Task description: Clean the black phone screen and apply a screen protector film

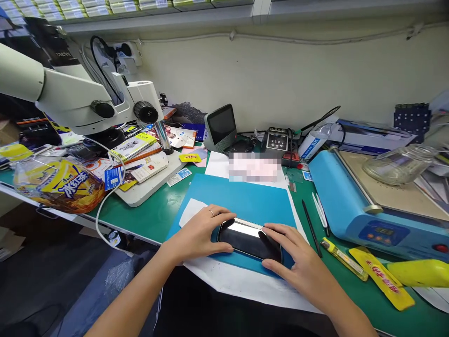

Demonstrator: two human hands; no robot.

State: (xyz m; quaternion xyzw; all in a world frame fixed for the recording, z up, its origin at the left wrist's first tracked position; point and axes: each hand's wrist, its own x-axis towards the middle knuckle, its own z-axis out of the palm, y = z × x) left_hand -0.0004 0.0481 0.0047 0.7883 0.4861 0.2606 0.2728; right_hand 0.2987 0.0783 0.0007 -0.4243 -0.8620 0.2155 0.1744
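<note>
Both hands rest on a dark phone (249, 241), which lies flat on a blue mat (245, 201) near the front edge of the bench (157, 215). To do this well, I think the pressure should be even and light, with fingers on the rim and not on the glass. The left hand (199, 234) curls around the left end, thumb at the near side. The right hand (298, 260) lies flatter, fingers a little spread over the right end, thumb at the near corner. Both clasp it loosely.

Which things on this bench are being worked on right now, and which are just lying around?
In use: phone, held at its ends by left hand and right hand; blue mat under it.
Lying about: microscope, drink bottle, glass jar, blue machine.
</note>
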